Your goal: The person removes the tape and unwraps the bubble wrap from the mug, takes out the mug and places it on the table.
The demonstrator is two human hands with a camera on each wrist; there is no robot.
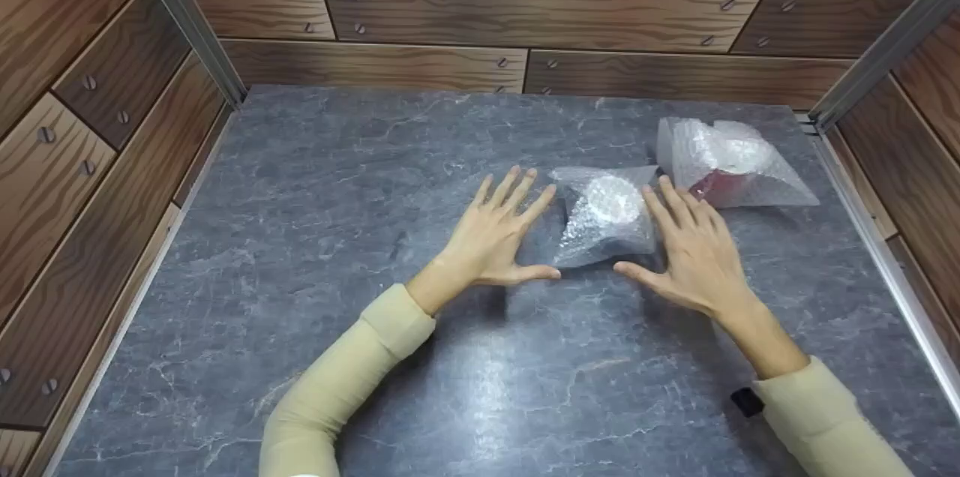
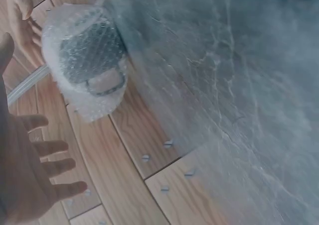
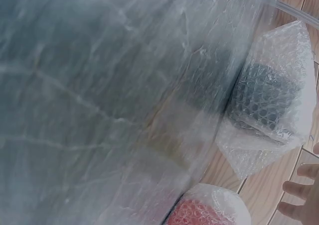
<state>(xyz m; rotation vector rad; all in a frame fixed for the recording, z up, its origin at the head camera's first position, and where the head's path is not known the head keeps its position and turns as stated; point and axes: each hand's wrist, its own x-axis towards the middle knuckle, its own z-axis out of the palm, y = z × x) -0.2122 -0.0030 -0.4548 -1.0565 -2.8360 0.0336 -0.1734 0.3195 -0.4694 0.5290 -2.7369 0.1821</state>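
Observation:
A bubble-wrap package (image 1: pixel 609 226) stands on the table, its top round and whitish. Through the wrap, the left wrist view shows a dark body with a loop like a handle on the package (image 2: pixel 92 51). On its left, my left hand (image 1: pixel 487 241) is spread, fingers straight, with a small gap to the wrap. My right hand (image 1: pixel 697 259) is spread on the other side, index fingertip right at the wrap's edge. Both thumbs point inward along the near side. In the right wrist view only the fingers (image 3: pixel 296 190) of the right hand show at the edge.
A second bubble-wrap package (image 1: pixel 739 162) with something red inside sits behind and right of the first, close to my right fingertips. Wood-patterned walls (image 1: pixel 525 8) enclose the grey marbled table (image 1: pixel 337 184) at the back and sides. Metal rails (image 1: pixel 892 267) run along its edges.

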